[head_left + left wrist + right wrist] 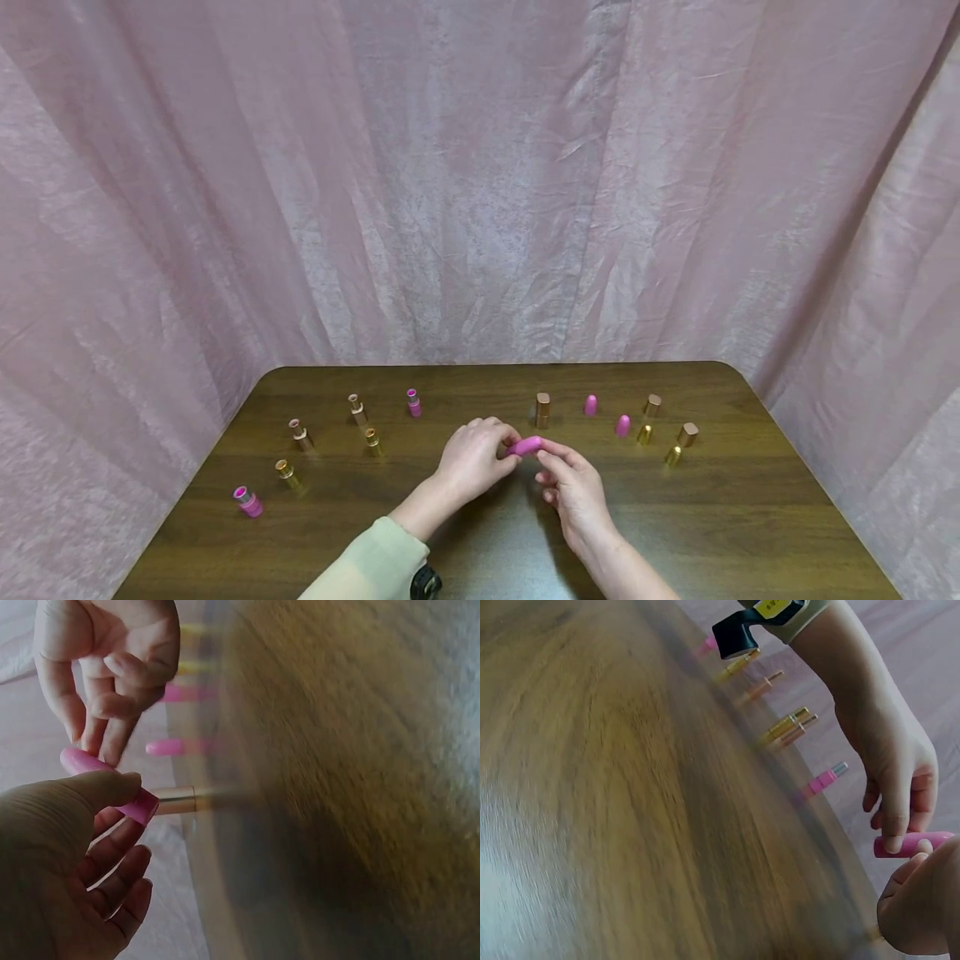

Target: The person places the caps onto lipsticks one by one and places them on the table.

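Note:
A pink lipstick tube (525, 446) with a rounded end is held between both hands above the middle of the table. My left hand (472, 454) pinches it near its flat end, thumb on one side and fingers on the other. At the rounded end, the thumb and fingertips of my right hand (576, 492) grip it, with the other fingers loosely curled. The left wrist view shows the pink tube (81, 760) slanting between the two hands. From the right wrist, the flat end of the tube (889, 847) shows, while the right hand covers part of the rest.
A rose-gold lipstick tube (542, 410) stands just beyond the hands. Uncapped lipstick bases in pink (247, 502), gold (287, 474) and rose gold (301, 434) stand on the left. Pink caps (623, 426), gold caps (673, 456) and rose-gold caps (687, 434) stand on the right. A pink curtain (480, 183) hangs behind the table.

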Demonstrator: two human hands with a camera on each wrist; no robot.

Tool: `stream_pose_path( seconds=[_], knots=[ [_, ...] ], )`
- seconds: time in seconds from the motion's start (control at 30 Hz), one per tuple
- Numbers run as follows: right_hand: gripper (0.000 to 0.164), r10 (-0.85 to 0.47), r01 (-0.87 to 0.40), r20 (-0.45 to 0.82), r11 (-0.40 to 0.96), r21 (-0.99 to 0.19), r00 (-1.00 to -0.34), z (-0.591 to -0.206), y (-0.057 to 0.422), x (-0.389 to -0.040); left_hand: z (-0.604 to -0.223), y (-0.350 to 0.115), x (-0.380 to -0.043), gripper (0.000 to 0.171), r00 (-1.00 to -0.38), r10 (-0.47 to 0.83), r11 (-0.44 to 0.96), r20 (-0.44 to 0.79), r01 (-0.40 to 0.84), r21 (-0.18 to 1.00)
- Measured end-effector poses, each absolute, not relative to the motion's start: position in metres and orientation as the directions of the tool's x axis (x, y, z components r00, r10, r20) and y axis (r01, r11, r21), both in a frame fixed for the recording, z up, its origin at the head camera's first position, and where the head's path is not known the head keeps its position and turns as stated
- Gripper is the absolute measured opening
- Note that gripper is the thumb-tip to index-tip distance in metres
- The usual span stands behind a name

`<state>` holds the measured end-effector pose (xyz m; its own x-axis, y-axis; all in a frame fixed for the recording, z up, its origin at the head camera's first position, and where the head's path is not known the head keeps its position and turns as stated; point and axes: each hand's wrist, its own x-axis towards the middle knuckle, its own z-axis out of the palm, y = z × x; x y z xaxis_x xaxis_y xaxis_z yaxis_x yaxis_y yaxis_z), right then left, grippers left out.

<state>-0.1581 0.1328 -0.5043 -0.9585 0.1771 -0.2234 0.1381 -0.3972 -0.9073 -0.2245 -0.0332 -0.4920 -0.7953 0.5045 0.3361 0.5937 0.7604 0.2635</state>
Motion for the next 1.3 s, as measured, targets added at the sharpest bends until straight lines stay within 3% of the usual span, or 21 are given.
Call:
stream_pose_path(
  seconds=[0.37,0.5,0.6,0.77,0.9,1.03,1.3],
  knots=[
    [0.024,0.144,0.179,-0.227,-0.286,-0.941,-0.963,-0.502,0.155,-0.160,-0.492,-0.031,-0.249,0.018,-0.893,0.404,0.749,0.200,0.448,0.489],
    [0.028,0.093,0.172,-0.180,-0.095,-0.981,-0.979,-0.502,0.168,-0.159,-0.495,-0.030,-0.260,0.019,-0.914,0.372,0.745,0.163,0.398,0.536],
    [0.026,0.042,0.081,-0.077,0.127,-0.989,-0.996,-0.504,0.179,-0.158,-0.498,-0.029,-0.266,0.020,-0.921,0.360,0.736,0.148,0.378,0.561],
    [0.014,0.005,-0.067,0.080,0.486,-0.871,-0.997,-0.503,0.198,-0.157,-0.504,-0.028,-0.273,0.019,-0.935,0.332,0.730,0.128,0.341,0.592],
    [0.011,-0.001,-0.111,0.151,0.680,-0.725,-0.989,-0.504,0.208,-0.155,-0.508,-0.027,-0.278,0.019,-0.941,0.318,0.726,0.120,0.323,0.607],
    [0.011,-0.023,-0.141,0.189,0.755,-0.640,-0.982,-0.506,0.214,-0.152,-0.511,-0.025,-0.283,0.020,-0.944,0.309,0.719,0.113,0.310,0.622],
    [0.009,-0.053,-0.173,0.217,0.795,-0.582,-0.975,-0.513,0.219,-0.150,-0.516,-0.020,-0.289,0.021,-0.951,0.292,0.698,0.101,0.285,0.657]
  ],
)
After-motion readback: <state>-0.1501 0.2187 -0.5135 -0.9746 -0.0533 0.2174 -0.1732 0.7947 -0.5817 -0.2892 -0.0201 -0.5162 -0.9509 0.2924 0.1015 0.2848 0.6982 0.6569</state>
